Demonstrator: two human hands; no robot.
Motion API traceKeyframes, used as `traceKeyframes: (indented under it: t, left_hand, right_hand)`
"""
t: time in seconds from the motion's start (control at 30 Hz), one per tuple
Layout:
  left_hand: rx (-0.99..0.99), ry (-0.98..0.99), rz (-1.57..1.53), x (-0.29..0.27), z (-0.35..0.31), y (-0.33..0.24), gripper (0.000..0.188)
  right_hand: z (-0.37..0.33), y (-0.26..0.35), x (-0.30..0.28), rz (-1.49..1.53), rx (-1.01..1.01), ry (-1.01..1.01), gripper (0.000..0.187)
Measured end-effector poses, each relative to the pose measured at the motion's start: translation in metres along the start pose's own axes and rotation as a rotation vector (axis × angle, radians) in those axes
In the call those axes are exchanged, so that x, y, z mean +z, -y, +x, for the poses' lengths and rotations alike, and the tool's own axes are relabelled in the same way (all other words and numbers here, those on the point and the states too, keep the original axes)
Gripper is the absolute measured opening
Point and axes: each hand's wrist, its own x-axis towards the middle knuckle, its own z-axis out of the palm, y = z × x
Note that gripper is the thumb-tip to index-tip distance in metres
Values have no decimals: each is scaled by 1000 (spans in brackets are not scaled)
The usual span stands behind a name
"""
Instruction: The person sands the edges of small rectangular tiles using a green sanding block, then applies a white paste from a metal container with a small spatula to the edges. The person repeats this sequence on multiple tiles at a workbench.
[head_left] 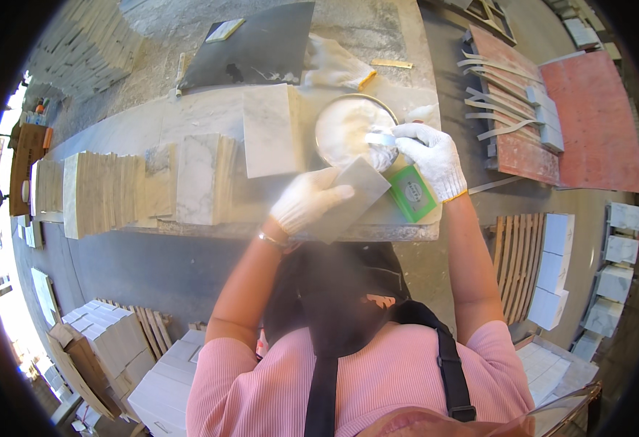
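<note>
My left hand point(306, 202), in a white knitted glove, grips a pale grey stone tile point(364, 183) by its left side, tilted near the table's front edge. In my gloved right hand point(436, 159) is a small flat whitish scraper-like piece point(381, 139), pinched between thumb and fingers; its exact kind is unclear. That piece reaches into a round metal-rimmed bowl point(318, 130) of white paste or powder point(347, 125). A green box point(413, 194) lies just below my right hand, close to the tile's right corner.
Left of the bowl a marbled tile point(267, 135) stands by a long row of upright tiles point(104, 191). Behind are a dark sheet point(261, 47), a crumpled white glove point(334, 64) and a yellowish strip point(392, 64). A red board point(592, 120) and wooden pallet point(517, 262) lie to the right.
</note>
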Motion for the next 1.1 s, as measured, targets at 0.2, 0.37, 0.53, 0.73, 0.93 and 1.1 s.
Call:
traceKeyframes:
  t: [0.2, 0.37, 0.53, 0.73, 0.93, 1.1]
  left_hand:
    - [36, -43, 153, 0, 2, -3, 48]
    - [22, -48, 216, -2, 5, 1, 48]
    - [54, -56, 241, -1, 5, 6, 48]
    - [92, -59, 257, -1, 7, 9, 51]
    - [52, -40, 226, -1, 4, 2, 51]
    - [83, -51, 171, 0, 3, 0, 53]
  right_hand:
    - [-4, 0, 1, 192, 95, 75, 25]
    - [-11, 8, -5, 230, 101, 84, 25]
    - [-22, 15, -5, 238, 89, 76, 25]
    - [-30, 19, -4, 215, 58, 58, 25]
    - [-35, 18, -1, 180, -24, 33, 24]
    - [-36, 17, 0, 42, -159, -4, 23]
